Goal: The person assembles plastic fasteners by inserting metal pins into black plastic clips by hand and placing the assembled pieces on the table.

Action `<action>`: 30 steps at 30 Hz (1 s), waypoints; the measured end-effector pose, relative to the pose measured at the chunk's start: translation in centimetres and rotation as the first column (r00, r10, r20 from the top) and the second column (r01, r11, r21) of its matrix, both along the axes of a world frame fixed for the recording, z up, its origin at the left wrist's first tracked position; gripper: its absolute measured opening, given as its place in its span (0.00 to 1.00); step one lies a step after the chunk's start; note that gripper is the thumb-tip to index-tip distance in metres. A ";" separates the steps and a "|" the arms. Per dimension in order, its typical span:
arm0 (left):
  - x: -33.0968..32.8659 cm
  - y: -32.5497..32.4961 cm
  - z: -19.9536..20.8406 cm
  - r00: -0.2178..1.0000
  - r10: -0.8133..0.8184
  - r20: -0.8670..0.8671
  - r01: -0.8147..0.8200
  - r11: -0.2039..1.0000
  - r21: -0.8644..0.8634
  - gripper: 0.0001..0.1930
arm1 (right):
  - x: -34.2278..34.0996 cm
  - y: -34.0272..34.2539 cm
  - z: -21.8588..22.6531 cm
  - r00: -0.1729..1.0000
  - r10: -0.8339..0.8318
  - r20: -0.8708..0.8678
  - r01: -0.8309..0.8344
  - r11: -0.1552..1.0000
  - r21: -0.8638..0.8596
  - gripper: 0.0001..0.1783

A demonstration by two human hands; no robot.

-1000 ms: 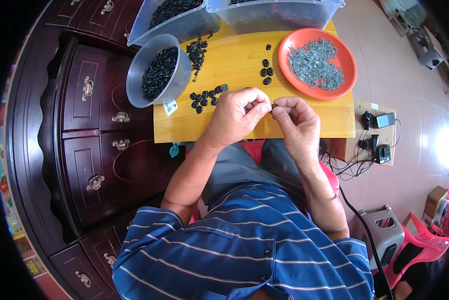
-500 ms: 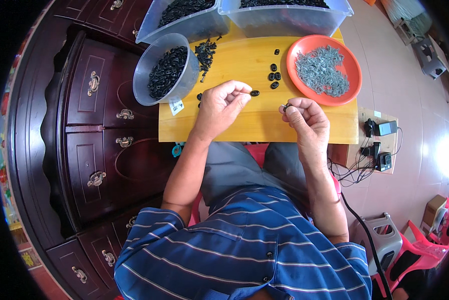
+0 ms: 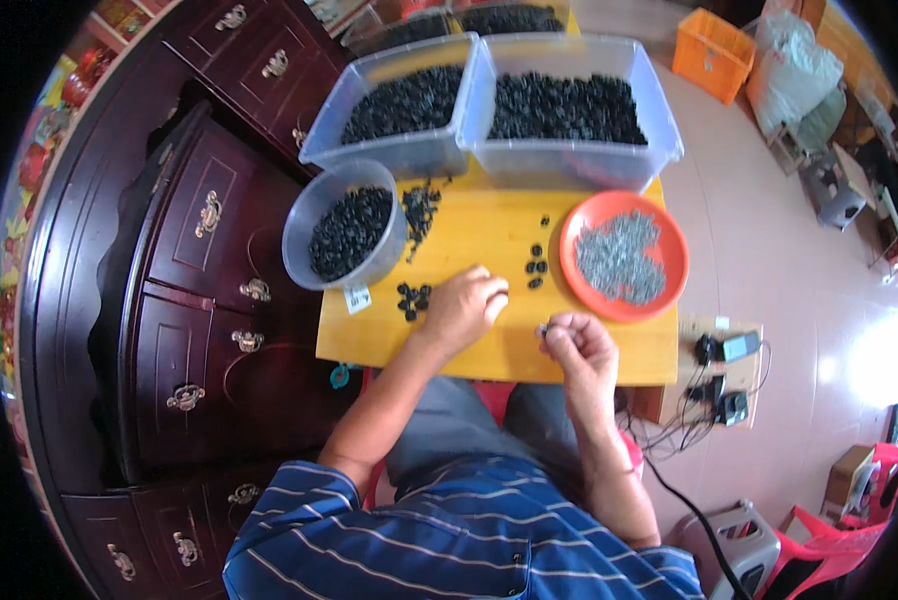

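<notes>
My left hand [image 3: 464, 312] rests low over the table, fingers curled and closed; only a dark edge of a small black oval piece shows at its tips. To its right my right hand [image 3: 583, 350] pinches a small dark piece with a shiny bit [image 3: 543, 331] between thumb and forefinger; its exact shape is too small to read. Beyond the hands lies a short column of loose black oval pieces [image 3: 536, 267]. Another cluster of black pieces [image 3: 412, 301] sits left of my left hand. An orange-red plate [image 3: 676, 283] of small silvery metal parts [image 3: 621, 260] stands beyond my right hand.
At the yellow table's [image 3: 369, 340] left edge stands a round clear tub [image 3: 302, 262] of black pieces, beside a pile of thin black parts [image 3: 420, 212]. Two large clear bins [image 3: 579, 165] stand at the back. A dark wooden cabinet [image 3: 169, 290] borders the left.
The view has tilted up, so the table sits lower and the bins show more fully. My left fingers now cover the oval piece that was visible at their tips. My right hand keeps its pinch.
</notes>
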State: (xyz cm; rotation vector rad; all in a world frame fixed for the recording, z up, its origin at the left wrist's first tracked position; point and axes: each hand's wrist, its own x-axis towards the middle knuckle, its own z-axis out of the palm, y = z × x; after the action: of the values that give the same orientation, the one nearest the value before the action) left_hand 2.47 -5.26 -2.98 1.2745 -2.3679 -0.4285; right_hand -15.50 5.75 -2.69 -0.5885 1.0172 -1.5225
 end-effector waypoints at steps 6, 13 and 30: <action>0.2 0.7 -0.4 1.000 0.016 -0.007 -0.015 0.999 0.040 0.05 | 0.2 1.0 0.7 1.000 0.004 -0.009 -0.004 1.000 -0.012 0.06; 0.2 1.7 0.6 0.977 -0.003 -0.212 0.030 0.992 0.126 0.06 | 0.3 0.7 0.6 1.000 0.012 -0.001 -0.012 0.999 0.031 0.06; -0.8 3.9 3.3 0.535 0.253 -0.806 0.505 0.669 0.546 0.07 | -0.1 0.3 -0.1 0.999 -0.006 0.047 0.006 1.000 0.000 0.08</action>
State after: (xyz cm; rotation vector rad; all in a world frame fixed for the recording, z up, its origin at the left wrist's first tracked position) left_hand 1.71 -1.39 0.36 0.7646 -1.3857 -1.7787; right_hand -15.56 6.06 -2.77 -0.5481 0.9835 -1.5346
